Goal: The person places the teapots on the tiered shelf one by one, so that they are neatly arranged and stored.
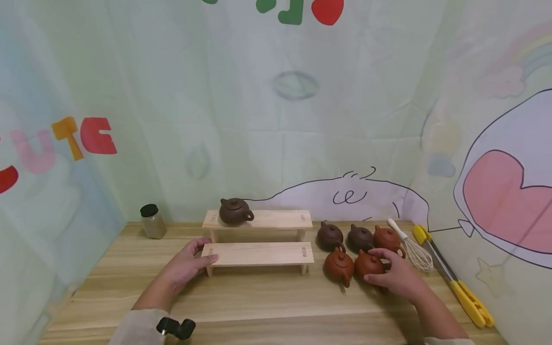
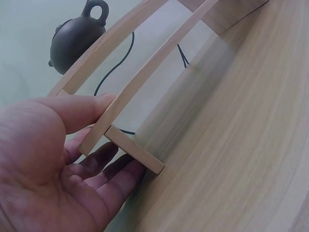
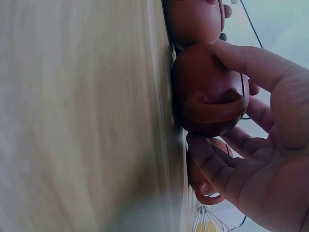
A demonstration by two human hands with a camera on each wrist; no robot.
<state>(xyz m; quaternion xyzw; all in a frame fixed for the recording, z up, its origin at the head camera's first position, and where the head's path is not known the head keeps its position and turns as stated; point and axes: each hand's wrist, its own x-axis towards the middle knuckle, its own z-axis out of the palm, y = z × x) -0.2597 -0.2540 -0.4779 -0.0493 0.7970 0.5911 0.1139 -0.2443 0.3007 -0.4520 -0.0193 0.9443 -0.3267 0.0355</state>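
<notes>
My left hand (image 1: 187,266) grips the left end of the front wooden stand (image 1: 263,254). In the left wrist view its thumb lies on the board, with the other fingers beside the leg (image 2: 135,149). At the right, my right hand (image 1: 398,278) holds a reddish-brown teapot (image 1: 368,265) between thumb and fingers; its looped handle (image 3: 212,110) shows in the right wrist view. Touching or close to it is another reddish teapot (image 1: 338,266). Behind stand two dark brown teapots (image 1: 330,236) and a third reddish one (image 1: 386,238).
A dark teapot (image 1: 234,212) sits on the left part of the rear wooden stand (image 1: 280,219). At the back left stands a black-lidded jar (image 1: 153,222). A whisk (image 1: 416,251) and yellow-handled tongs (image 1: 453,278) lie along the right side of the table (image 1: 258,306).
</notes>
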